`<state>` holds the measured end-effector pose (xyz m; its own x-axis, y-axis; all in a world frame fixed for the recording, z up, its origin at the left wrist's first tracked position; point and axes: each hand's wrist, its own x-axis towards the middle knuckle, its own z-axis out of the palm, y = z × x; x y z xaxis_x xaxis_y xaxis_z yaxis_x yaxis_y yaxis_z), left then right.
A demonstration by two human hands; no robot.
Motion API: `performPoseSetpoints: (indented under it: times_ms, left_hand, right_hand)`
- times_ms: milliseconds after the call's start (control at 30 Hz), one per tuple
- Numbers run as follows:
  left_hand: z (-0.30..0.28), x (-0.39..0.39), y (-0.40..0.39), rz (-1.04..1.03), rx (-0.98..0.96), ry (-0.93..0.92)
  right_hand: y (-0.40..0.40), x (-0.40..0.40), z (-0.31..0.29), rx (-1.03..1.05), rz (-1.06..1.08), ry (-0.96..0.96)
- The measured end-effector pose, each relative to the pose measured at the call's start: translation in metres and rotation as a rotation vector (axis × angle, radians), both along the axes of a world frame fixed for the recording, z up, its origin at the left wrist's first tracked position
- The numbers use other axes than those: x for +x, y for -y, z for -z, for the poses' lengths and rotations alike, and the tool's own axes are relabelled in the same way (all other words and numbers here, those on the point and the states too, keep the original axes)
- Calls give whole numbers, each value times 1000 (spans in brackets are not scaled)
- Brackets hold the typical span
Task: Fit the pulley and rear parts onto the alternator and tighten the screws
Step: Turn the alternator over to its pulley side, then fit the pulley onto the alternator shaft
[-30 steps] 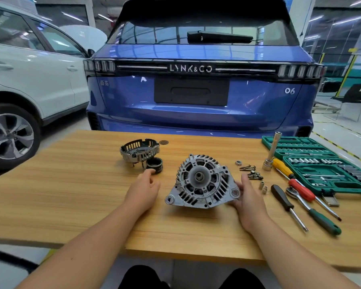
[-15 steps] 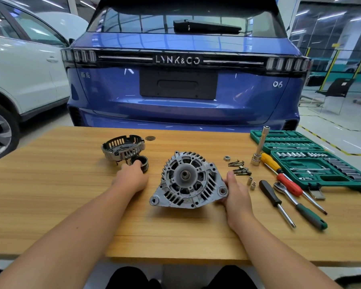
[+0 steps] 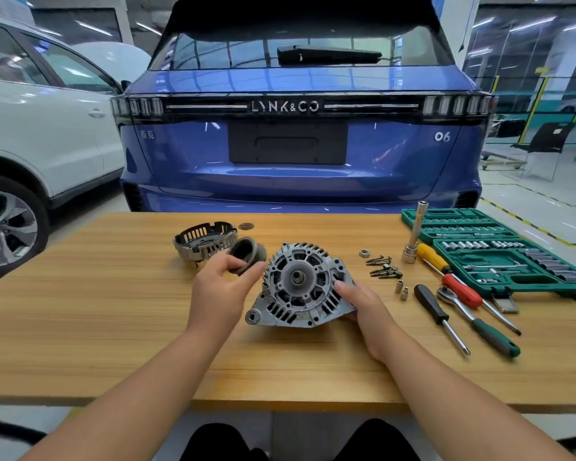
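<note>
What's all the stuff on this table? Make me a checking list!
Surface: wooden table.
Job's things: alternator tilted up; pulley lifted; rear cover on table; screws loose.
Clutter: screwdrivers, ratchet, socket case.
Grippers: left hand holds pulley; right hand steadies alternator.
Cables: nothing seen.
Surroundings: blue car, white car.

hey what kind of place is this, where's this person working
Most likely a car workshop or training garage. Two cars, a blue car and a white car, are parked behind the wooden table, which holds an alternator and an open green socket set.
</note>
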<state>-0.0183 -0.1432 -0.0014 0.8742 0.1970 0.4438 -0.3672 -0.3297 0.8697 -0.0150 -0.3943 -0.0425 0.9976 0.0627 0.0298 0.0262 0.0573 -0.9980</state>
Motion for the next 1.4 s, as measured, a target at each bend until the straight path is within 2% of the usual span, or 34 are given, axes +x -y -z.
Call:
performPoseSetpoints:
  times_ms: [167, 267, 433, 567, 667, 767, 1133, 1200, 1300, 1400]
  left_hand:
    - [-12, -20, 36, 166, 366, 291]
    - [-3, -17, 45, 143, 424, 336]
    - [4, -11, 49, 109, 477, 348]
    - [7, -9, 51, 124, 391, 323]
    - [6, -8, 54, 138, 401, 267]
    - [1, -6, 59, 151, 457, 301]
    - [1, -5, 53, 126, 458, 288]
    - [2, -4, 53, 141, 455, 237]
    - [2, -1, 43, 289, 388, -9]
    - [5, 3, 33, 307, 42, -266]
  right_hand:
    - [-5, -5, -3, 63, 57, -16]
    - [-6, -5, -5, 95, 119, -26]
    - [-4, -2, -5, 33, 151, -19]
    - [-4, 1, -3, 2, 152, -14]
    - [-1, 2, -2, 33, 167, -7]
    - [1, 5, -2, 66, 158, -17]
    - [0, 2, -3, 35, 82, -1]
    - [0, 1, -4, 52, 81, -10]
    - [1, -1, -4, 73, 69, -16]
    - [5, 1, -11, 89, 3, -34]
